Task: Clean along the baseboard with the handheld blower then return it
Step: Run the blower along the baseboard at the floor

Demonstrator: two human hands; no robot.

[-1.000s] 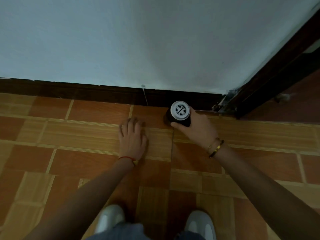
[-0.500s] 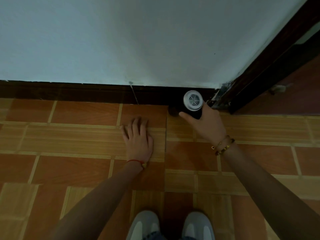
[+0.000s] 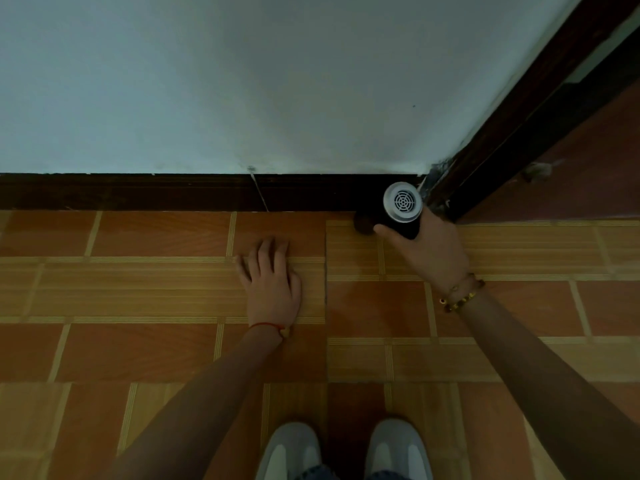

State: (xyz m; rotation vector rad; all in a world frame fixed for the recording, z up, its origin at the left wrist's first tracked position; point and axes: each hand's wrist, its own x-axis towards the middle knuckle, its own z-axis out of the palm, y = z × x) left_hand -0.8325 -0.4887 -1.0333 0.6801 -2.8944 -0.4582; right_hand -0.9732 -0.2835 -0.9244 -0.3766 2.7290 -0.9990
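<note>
A: While the right hand (image 3: 429,247) grips the blower (image 3: 398,211), nozzle is low at the baseboard (image 3: 173,192), far right, just beside the door frame (image 3: 519,126).
B: Left hand (image 3: 272,282)?
A: Flat on the floor tiles (image 3: 138,289), fingers straight, holding nothing. Just a brace.
B: Advice for the pass?
A: Keep the nozzle near the floor-trim seam, angle it along the run, work the corner slowly. Dust likely collects there.
</note>
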